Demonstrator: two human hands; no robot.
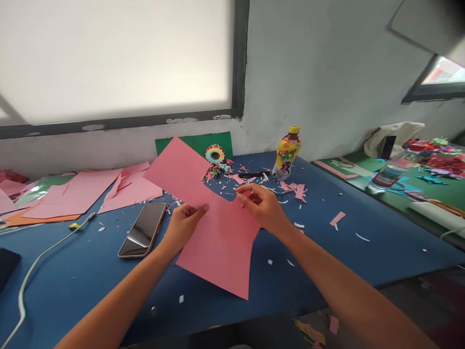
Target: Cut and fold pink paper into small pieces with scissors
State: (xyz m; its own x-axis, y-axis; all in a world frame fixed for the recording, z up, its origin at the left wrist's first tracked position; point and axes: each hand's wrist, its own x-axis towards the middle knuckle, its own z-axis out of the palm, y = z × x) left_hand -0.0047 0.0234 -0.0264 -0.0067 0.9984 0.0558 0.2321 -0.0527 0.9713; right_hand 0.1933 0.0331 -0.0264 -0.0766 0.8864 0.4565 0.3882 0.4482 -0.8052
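A large pink paper sheet point(218, 247) above the blue surface point(363, 208) is pinched by the left hand point(185, 224) at nine o'clock and, farther, the right hand point(263, 206) at two; edge-working seems in hand, steady grips being required next.

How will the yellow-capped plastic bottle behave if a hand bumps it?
The yellow-capped plastic bottle stands upright, tall and narrow, so it could tip easily. Its rounded body would probably roll once down. Its printed label hides most of the contents, so the weight is uncertain.
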